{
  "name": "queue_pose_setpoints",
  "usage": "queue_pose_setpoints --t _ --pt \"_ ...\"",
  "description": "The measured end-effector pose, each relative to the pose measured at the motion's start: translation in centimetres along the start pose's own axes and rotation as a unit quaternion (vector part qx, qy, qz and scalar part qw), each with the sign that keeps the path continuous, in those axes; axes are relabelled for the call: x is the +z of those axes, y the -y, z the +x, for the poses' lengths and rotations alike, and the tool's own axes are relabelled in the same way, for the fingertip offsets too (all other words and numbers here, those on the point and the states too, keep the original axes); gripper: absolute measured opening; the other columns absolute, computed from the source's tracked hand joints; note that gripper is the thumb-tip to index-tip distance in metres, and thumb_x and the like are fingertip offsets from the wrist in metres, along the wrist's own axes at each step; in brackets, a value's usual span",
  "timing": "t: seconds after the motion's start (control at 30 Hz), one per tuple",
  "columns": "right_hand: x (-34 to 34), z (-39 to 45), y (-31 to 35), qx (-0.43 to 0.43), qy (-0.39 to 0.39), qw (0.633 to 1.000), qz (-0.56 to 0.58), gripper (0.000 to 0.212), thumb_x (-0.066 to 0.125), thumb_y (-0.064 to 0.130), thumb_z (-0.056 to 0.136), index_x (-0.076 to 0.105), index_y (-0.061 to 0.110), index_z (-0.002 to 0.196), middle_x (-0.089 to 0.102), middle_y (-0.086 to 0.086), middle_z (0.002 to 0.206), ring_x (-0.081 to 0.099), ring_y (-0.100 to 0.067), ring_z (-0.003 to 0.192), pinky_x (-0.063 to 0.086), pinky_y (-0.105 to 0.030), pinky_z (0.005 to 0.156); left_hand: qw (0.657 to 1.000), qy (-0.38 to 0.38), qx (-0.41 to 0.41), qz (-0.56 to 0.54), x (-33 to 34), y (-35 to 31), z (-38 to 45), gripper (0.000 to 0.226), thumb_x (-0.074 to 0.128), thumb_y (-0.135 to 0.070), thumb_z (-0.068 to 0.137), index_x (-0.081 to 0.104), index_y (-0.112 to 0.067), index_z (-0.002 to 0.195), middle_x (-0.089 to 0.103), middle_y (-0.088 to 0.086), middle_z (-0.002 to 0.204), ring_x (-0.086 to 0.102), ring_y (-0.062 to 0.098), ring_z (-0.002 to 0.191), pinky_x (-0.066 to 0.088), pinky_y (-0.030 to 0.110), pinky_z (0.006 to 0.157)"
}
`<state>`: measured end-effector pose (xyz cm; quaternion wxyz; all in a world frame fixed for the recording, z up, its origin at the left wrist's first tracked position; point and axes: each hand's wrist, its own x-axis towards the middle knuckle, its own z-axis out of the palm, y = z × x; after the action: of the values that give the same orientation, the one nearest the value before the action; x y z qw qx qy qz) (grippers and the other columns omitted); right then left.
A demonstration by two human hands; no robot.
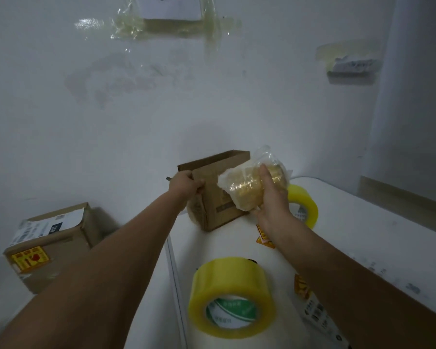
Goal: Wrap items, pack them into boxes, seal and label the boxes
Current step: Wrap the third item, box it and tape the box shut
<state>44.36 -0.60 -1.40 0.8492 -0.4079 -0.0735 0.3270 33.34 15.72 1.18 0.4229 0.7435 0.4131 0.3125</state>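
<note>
An open brown cardboard box point(215, 197) stands on the white table point(363, 222) near its far left edge. My left hand point(185, 185) grips the box's left flap. My right hand point(272, 197) holds a golden item wrapped in clear plastic point(244, 188) in front of the box's upper right side, level with its rim. The wrap's loose end sticks up above my fingers.
A large yellow tape roll point(230, 295) lies near me on the table, a second roll point(303, 205) behind my right hand. Yellow-red stickers point(263, 239) and printed labels point(320, 316) lie on the table. A sealed, labelled box point(51, 245) sits lower left.
</note>
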Motion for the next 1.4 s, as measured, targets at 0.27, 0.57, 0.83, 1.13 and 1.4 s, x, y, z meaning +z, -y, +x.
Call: queue_pose_setpoints --t 0.27,0.57,0.83,1.13,1.4 --pt "1.8 -4.1 1.1 0.022 0.017 1.000 0.005 0.080 0.068 0.066 0.075 0.044 0.027 0.140 0.063 -0.003 0.125 0.066 -0.020 0.099 0.059 -0.036 0.060 0.994 -0.041 0.100 -0.027 -8.4 0.0 -6.0 0.013 0.062 -0.022 0.096 0.062 -0.016 0.107 0.067 0.007 0.111 0.066 0.024 0.104 0.056 0.041 0.093" --pt "5.8 -13.8 1.5 -0.015 0.125 0.991 -0.035 0.070 0.068 0.065 0.076 0.050 0.029 0.133 0.067 0.003 0.120 0.067 -0.017 0.103 0.059 -0.047 0.080 0.994 -0.063 0.088 0.011 -16.4 2.3 -20.5 0.020 0.062 -0.020 0.095 0.064 -0.010 0.113 0.070 0.008 0.103 0.067 0.027 0.098 0.055 0.047 0.092" --pt "8.5 -22.2 2.5 -0.114 0.188 0.975 -0.036 0.068 0.076 0.056 0.074 0.044 0.033 0.129 0.063 0.007 0.123 0.065 -0.013 0.108 0.055 -0.044 0.093 0.993 -0.064 0.089 0.042 -20.2 4.2 -31.5 0.013 0.061 -0.025 0.096 0.065 -0.014 0.100 0.071 0.005 0.098 0.067 0.021 0.093 0.055 0.039 0.085" --pt "10.2 -25.0 0.5 -0.200 0.261 0.907 -0.261 0.103 0.078 0.068 0.052 0.038 0.024 0.136 0.057 0.005 0.126 0.060 -0.015 0.113 0.053 -0.042 0.097 0.996 0.055 0.069 0.030 -21.4 6.3 -34.0 0.037 0.053 -0.031 0.100 0.058 0.002 0.084 0.064 0.008 0.078 0.064 0.016 0.077 0.056 0.039 0.085" --pt "9.4 -24.1 -2.5 -0.221 0.349 0.796 -0.442 0.078 0.078 0.060 0.067 0.045 0.028 0.129 0.060 0.010 0.119 0.060 -0.011 0.107 0.053 -0.038 0.093 0.986 0.007 -0.049 0.159 -21.8 5.4 -32.0 0.046 0.039 -0.050 0.101 0.071 -0.017 0.098 0.075 0.006 0.087 0.070 0.020 0.076 0.057 0.036 0.081"
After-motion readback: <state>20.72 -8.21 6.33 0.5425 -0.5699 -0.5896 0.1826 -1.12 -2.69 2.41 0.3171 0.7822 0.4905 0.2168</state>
